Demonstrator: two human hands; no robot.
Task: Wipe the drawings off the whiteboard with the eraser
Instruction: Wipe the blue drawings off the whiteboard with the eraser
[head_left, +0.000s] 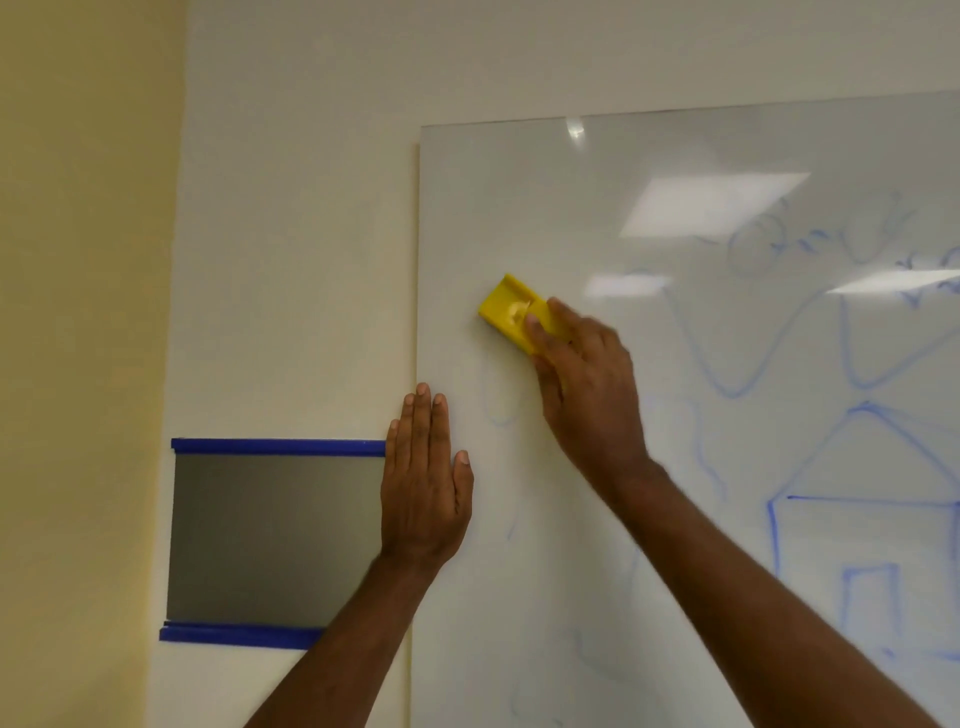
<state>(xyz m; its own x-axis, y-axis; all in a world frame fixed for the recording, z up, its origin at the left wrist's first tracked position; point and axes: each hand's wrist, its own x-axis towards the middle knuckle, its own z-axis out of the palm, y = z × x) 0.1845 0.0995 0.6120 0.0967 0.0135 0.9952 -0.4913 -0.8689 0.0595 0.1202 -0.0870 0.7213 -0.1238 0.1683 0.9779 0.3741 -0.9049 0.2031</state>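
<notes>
A pale cream wall (291, 208) fills the upper left of the frame, with a grey panel (270, 535) edged in blue strips at lower left and the glossy whiteboard (519, 197) taking up the centre and right. The right hand (587, 384) holds the yellow eraser (511, 307) against the board near its left edge, fingers curled over the eraser's lower end, the block tilted with its free end toward the upper left. The left hand (423, 488) lies flat and spread, fingers straight, straddling the board's left edge, gripping nothing. Just under the eraser sits a faint blue oval (498, 395), and more pale smears trail down toward the bottom centre. On the right, the bold blue drawings are untouched: a house (862, 499) with a door, a looping line (727, 374) above it, and fainter shapes near the ceiling-light reflections. The main risk, as I judge it, is ghosting: light or hurried strokes may thin the ink to a haze instead of lifting it, as the faint marks on the left suggest. Because the hand grips only one end, the eraser could rock onto a corner and leave streaks, or slip out. The reflections may also hide residue, so patches could be missed. The right forearm passes close over the board and might smear wet ink if it brushes the lines.
</notes>
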